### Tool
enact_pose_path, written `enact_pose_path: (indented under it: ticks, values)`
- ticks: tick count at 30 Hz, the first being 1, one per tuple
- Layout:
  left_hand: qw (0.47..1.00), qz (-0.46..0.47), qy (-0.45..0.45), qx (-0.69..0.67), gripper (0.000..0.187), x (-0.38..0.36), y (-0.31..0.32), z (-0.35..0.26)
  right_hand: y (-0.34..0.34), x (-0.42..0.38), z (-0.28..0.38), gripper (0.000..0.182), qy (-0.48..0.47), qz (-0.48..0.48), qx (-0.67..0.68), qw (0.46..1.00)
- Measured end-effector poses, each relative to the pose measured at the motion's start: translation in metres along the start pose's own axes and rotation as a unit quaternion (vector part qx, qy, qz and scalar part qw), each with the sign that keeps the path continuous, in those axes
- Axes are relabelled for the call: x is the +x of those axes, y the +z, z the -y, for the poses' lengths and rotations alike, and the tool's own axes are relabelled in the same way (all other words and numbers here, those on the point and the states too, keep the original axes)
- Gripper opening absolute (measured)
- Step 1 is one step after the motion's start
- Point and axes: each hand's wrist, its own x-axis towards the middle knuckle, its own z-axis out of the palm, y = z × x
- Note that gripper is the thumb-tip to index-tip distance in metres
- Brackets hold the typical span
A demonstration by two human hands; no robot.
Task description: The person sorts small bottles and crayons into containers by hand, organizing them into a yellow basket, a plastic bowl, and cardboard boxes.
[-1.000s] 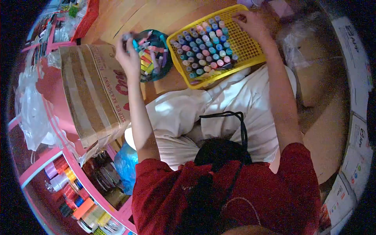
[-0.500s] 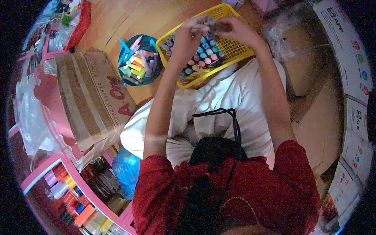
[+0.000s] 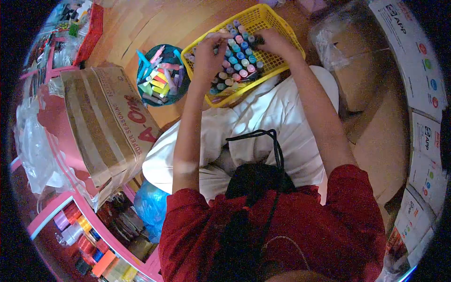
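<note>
A yellow plastic basket (image 3: 282, 28) stands in front of my knees, with many capped markers (image 3: 243, 55) packed upright in it. Their round cap ends are pink, blue, teal and grey. My left hand (image 3: 210, 55) is at the left side of the pack, fingers curled round the grey ends there. On the opposite side my right hand (image 3: 276, 45) reaches over the basket, its bent fingers against the markers at the right. The fingertips are partly hidden. Left of the basket is a round dark teal basket (image 3: 164, 102) of loose pastel markers (image 3: 162, 77).
A brown carton (image 3: 108, 113) stands on the left, beside a pink shelf (image 3: 112, 230) holding ribbon spools (image 3: 77, 223). A blue plastic bag (image 3: 151, 207) lies near my left thigh. Cardboard (image 3: 376, 141) and stacked white boxes (image 3: 425, 141) line the right side.
Both hands have come down from above the yellow basket and moved apart, onto opposite sides of the marker pack. A blurred grey bundle between them is now down among the markers.
</note>
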Motion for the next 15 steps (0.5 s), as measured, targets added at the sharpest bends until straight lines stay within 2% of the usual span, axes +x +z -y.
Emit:
enact_pose_path:
  ticks: [15]
  values:
    - [1.0, -0.011, 0.018, 0.0, 0.015, -0.004, -0.005, 0.005, 0.0, -0.002, 0.007, 0.046, -0.031, -0.005, 0.017, 0.999]
